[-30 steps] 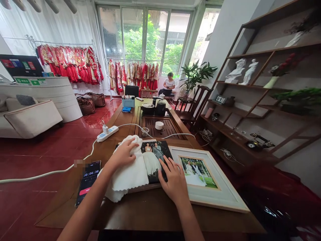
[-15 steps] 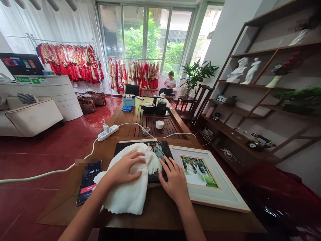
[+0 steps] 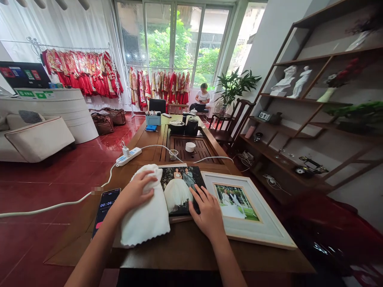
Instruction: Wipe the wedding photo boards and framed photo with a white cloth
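Hidden: cloth point(image 3: 146, 215) is covering photo's point(image 3: 179, 187) left side.
Left hand point(image 3: 136, 191): is gripping the cloth there.
Right hand point(image 3: 208, 213): is lying flat, fingers spread, on photo's right edge.
Surface: table point(image 3: 185, 251) is bearing photo.

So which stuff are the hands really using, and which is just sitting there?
In use:
white cloth, gripped by the left hand
dark wedding photo, with the right hand resting on it

Just sitting there:
phone
power strip
white cup
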A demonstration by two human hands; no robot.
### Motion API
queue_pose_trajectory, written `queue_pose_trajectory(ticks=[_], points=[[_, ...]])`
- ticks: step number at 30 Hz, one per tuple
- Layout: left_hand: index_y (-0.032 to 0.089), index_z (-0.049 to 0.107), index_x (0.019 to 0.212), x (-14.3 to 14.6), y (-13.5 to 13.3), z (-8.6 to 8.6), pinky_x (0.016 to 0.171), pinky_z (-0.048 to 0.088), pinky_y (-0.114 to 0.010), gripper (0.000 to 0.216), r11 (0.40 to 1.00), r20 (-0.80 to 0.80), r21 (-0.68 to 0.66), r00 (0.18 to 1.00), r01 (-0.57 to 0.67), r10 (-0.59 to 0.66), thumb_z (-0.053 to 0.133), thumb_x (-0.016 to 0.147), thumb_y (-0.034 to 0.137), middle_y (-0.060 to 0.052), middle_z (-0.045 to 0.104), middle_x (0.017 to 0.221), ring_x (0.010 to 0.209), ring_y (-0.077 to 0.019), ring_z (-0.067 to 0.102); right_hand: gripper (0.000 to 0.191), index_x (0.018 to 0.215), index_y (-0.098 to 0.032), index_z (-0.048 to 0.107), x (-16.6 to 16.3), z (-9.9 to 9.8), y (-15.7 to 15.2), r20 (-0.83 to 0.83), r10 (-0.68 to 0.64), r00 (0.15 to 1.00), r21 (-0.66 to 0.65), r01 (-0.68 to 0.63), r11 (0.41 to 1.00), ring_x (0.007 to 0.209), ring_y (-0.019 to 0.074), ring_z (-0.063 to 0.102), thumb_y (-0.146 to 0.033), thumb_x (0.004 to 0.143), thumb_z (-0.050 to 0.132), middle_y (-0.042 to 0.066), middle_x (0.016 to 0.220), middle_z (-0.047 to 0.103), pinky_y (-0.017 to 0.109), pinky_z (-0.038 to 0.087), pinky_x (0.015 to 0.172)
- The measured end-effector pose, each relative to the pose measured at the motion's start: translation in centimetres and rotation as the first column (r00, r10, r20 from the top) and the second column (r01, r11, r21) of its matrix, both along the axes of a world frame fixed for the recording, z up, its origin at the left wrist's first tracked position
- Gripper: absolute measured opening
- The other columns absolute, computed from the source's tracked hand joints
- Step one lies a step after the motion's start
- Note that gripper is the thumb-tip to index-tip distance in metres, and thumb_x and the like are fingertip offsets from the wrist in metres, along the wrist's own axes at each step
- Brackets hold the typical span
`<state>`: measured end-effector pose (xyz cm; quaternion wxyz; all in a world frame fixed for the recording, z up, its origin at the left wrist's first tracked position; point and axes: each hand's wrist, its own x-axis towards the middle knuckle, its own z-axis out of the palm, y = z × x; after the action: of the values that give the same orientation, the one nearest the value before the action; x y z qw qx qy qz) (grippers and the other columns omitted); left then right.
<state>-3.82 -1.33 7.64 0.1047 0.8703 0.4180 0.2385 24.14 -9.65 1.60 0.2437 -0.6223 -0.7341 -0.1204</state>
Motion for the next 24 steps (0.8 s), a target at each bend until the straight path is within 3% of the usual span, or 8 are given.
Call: queue_pose_trajectory(ticks=[3,6,10,15,18,24], points=[[0.026,0.061,0.112,-0.3,1.6,-0.3,0.11,0.034,-0.045,0.032,0.997,0.018,0.008,0.997,-0.079,0.078,0.053,0.081,0.026,-0.006,0.045,0.138,0.13,-0.0263,0.041,0.045,0.135,-0.027,0.049,0.0,0.1,0.0,0.004,-0.005,1.0,0.0,0.005,1.0,0.13,0.0261,0.04,-0.034,0.091,0.041,0.001,0.142,0.047,0.044,0.035,0.101],[0.025,0.06,0.112,0.2,1.4,-0.4,0.11,0.034,-0.046,0.032,0.992,0.029,0.029,0.992,-0.123,0.122,0.053,0.081,0.025,-0.006,0.045,0.137,0.129,-0.0272,0.041,0.045,0.135,-0.027,0.05,0.1,0.0,0.0,0.01,-0.01,1.0,0.015,0.01,1.0,0.129,0.0262,0.04,-0.033,0.091,0.043,0.001,0.141,0.048,0.044,0.036,0.101],[0.024,0.059,0.114,1.7,-1.7,-0.4,0.109,0.035,-0.049,0.034,0.991,0.012,0.038,0.992,-0.126,0.126,0.054,0.08,0.024,-0.008,0.046,0.136,0.129,-0.0287,0.041,0.045,0.135,-0.027,0.051,0.2,-0.2,0.0,0.02,-0.006,1.0,0.037,0.005,0.999,0.128,0.0266,0.041,-0.033,0.091,0.043,0.001,0.14,0.049,0.043,0.036,0.1],[0.027,0.056,0.117,4.1,-6.7,-0.4,0.109,0.036,-0.049,0.036,0.998,-0.008,0.045,0.999,-0.041,0.041,0.052,0.082,0.02,-0.006,0.043,0.139,0.129,-0.0269,0.04,0.045,0.135,-0.026,0.05,0.2,-0.5,0.1,0.02,-0.005,1.0,0.024,0.005,1.0,0.129,0.0265,0.04,-0.033,0.091,0.044,0.001,0.142,0.047,0.043,0.036,0.1],[0.027,0.055,0.118,5.3,-8.2,-0.4,0.11,0.034,-0.051,0.038,0.998,-0.031,0.05,0.999,-0.029,0.03,0.051,0.081,0.019,-0.005,0.042,0.14,0.132,-0.0285,0.037,0.045,0.135,-0.025,0.05,0.3,-0.8,0.2,0.013,0.002,1.0,0.011,-0.002,1.0,0.129,0.0264,0.041,-0.033,0.091,0.044,0.002,0.142,0.048,0.043,0.037,0.1],[0.024,0.058,0.116,6.7,-6.0,0.2,0.108,0.037,-0.05,0.035,0.997,-0.036,0.011,0.997,-0.073,0.074,0.054,0.081,0.022,-0.008,0.044,0.139,0.129,-0.0292,0.04,0.046,0.136,-0.025,0.048,0.4,-0.9,0.3,-0.002,0.013,1.0,-0.007,-0.013,1.0,0.13,0.0259,0.04,-0.033,0.09,0.044,0.002,0.142,0.047,0.043,0.037,0.1]])
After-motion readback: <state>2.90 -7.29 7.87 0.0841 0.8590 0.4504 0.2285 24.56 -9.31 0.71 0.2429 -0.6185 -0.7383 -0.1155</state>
